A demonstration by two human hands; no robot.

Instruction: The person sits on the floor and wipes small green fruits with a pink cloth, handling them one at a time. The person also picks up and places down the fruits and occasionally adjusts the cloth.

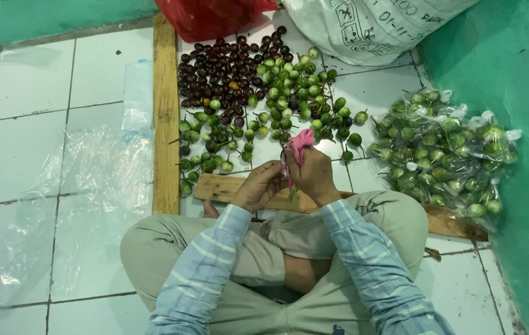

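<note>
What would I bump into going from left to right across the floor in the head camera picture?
Clear plastic sheet → upright wooden plank → dark purple round fruits → loose green round fruits → clear bags packed with green fruits → green wall.

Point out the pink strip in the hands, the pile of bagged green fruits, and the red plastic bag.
pink strip (302,140), head view, its upper bunched end.
bagged green fruits (444,155), head view, middle of the pile.
red plastic bag (208,17), head view, its middle.
</note>
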